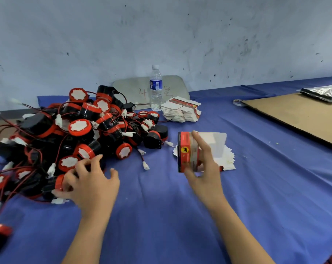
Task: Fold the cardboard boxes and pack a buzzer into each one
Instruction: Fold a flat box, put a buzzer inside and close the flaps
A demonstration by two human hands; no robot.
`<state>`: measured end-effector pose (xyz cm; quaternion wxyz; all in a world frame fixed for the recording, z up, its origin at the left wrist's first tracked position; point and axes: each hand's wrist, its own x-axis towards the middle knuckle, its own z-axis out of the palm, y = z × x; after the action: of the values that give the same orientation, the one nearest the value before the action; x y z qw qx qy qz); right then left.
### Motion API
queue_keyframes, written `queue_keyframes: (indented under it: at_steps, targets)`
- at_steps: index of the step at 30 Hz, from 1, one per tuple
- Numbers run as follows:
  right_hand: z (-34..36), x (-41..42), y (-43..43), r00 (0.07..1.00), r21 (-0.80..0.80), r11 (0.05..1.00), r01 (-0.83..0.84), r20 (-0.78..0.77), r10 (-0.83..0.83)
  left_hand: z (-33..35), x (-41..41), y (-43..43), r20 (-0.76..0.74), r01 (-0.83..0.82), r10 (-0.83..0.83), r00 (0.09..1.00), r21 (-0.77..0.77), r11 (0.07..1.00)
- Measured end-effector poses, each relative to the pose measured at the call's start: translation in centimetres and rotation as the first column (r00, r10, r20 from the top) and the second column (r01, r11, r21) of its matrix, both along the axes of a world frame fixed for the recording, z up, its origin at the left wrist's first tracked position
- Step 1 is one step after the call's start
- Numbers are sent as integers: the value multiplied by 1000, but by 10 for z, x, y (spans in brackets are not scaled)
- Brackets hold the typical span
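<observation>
Left hand (91, 185) lower centre, fingers curled round red-rimmed black buzzer (59, 182) | right hand (205, 168) upright, pinching printed red cardboard box (186, 149)

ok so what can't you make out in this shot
Head view only:
Print on the box in the right hand: motion blur.
Whether the left hand grips a buzzer: its fingers cover it.
The buzzer pile: cut off by the left edge.
Writing on the board: partly behind the bottle.

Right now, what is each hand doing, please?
Left hand: grips a buzzer.
Right hand: holds a cardboard box.
</observation>
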<state>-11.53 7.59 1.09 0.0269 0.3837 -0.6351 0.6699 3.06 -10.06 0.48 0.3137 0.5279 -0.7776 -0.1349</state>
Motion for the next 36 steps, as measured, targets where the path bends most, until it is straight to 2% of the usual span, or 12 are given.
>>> queue_keyframes:
  at_steps: [3, 6, 8, 10, 12, 14, 16, 18, 22, 24, 31, 36]
  targets:
    - [-7, 7, -7, 912, 177, 973, 147, -405, -64, -4, 4, -6, 189, -22, 0, 982, 112, 993]
    - [-12, 15, -13, 788, 314, 926, 209, -615, 31, -6, 2, -10, 135, 8, -23, 991, 112, 994]
    - [-14, 20, -14, 771, 371, 911, 180, -628, 103, -4, 0, -13, -14, 7, -5, 1000, 135, 991]
    - [-15, 23, -15, 788, 346, 928, 139, -606, 108, -4, -3, -12, -288, 65, -24, 957, 131, 989]
    - [-15, 24, -15, 806, 262, 960, 102, -587, 75, 3, -5, -1, -639, 207, -118, 760, 66, 976]
    - [-14, 25, -14, 830, 200, 978, 61, -555, 62, 14, -6, 14, -783, 276, -280, 556, -144, 950]
    - [-12, 28, -13, 861, 175, 985, 13, -503, 78, 17, -7, 29, -723, 288, -504, 473, -414, 863]
    - [-11, 31, -13, 891, 146, 989, -20, -446, 84, 14, -12, 46, -602, 367, -683, 413, -576, 730]
    - [-11, 30, -10, 941, 66, 997, -36, -335, 56, 9, -24, 76, -343, 551, -868, 359, -673, 493]
    - [-12, 28, -7, 938, 75, 997, 0, -347, 26, 8, -28, 81, -297, 569, -897, 328, -696, 438]
    - [-13, 28, -12, 908, -105, 994, -5, -417, -39, 3, -27, 83, -449, 609, -833, 324, -575, 547]
    - [-9, 26, -13, 885, -140, 990, -31, -465, -38, 0, -24, 76, -423, 502, -739, 524, -547, 670]
